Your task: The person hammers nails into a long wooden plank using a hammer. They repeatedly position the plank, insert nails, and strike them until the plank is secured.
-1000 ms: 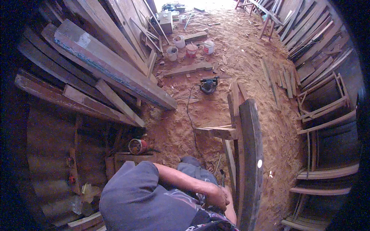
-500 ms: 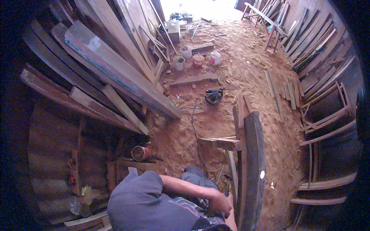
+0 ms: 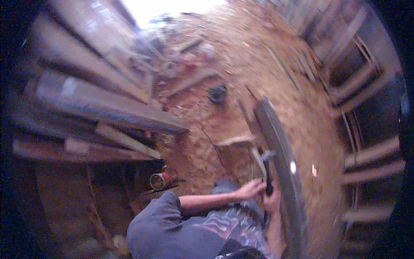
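Observation:
A hammer (image 3: 268, 172) stands head up in front of me, its metal head above a dark handle. My right hand (image 3: 271, 200) is closed around the lower end of that handle. Just to the left, my left hand (image 3: 252, 189) has its fingers drawn together close to the handle and right hand. Blur hides what, if anything, the left fingers pinch. Right beside both hands runs a long, thick dark plank (image 3: 280, 138) on edge, with a pale round spot on it. A short wooden crosspiece (image 3: 236, 140) sticks out left from the wooden frame.
Long heavy timbers (image 3: 116, 112) lean at the left. A dark power tool (image 3: 217, 93) sits on the chip-strewn floor (image 3: 246, 56) ahead, its cord trailing toward me. A red-and-white tin (image 3: 160, 181) lies tipped at the lower left. Boards and frames (image 3: 362, 99) line the right side.
Both hands have risen away from my body, bringing the hammer up and forward beside the plank. The whole view has swung and is blurred by motion.

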`<state>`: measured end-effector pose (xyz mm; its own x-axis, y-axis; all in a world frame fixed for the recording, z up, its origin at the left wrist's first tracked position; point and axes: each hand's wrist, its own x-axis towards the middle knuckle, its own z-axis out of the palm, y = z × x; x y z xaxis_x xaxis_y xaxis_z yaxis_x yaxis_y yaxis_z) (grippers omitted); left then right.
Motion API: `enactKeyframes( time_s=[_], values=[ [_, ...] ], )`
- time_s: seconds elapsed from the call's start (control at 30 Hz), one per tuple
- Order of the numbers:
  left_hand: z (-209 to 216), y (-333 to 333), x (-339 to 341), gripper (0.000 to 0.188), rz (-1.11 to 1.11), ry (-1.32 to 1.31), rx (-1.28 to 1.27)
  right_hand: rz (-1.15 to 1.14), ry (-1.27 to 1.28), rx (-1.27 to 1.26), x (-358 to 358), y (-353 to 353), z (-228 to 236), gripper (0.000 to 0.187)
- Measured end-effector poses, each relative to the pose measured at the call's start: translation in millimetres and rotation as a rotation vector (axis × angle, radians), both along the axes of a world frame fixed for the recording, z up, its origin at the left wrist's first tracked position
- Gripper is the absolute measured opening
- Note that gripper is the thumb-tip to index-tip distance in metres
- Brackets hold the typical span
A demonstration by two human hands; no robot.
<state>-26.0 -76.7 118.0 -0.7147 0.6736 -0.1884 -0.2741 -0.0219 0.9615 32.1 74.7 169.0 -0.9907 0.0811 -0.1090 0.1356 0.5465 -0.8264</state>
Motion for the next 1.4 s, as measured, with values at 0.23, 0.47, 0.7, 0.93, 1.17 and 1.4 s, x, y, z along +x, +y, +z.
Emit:
enactKeyframes(
  time_s=[0.23,0.47,0.7,0.93,1.17,1.4],
  values=[
    [15.3,36.0,-2.3,0.031,0.057,-0.008,-0.164,-0.218,-0.006,0.074,26.1,24.8,-1.7,0.05],
    [21.2,85.3,10.8,0.028,-0.076,-0.413,0.053,-0.46,0.009,0.142,87.9,40.6,2.9,0.054],
    [54.0,146.6,47.3,0.033,-0.498,-0.101,-0.13,-0.776,0.174,0.108,128.3,69.3,3.2,0.043],
    [69.7,256.4,110.3,0.043,-0.791,0.432,-0.162,-1.012,0.04,-0.191,219.8,173.6,31.3,0.036],
    [69.8,394.7,228.7,0.081,-0.842,0.814,-0.162,-1.229,0.021,0.013,424.3,352.2,22.8,0.039],
    [39.1,512.9,399.2,0.099,-1.009,1.249,-0.466,-1.414,-0.007,0.078,649.0,468.7,-16.4,0.036]
  ],
)
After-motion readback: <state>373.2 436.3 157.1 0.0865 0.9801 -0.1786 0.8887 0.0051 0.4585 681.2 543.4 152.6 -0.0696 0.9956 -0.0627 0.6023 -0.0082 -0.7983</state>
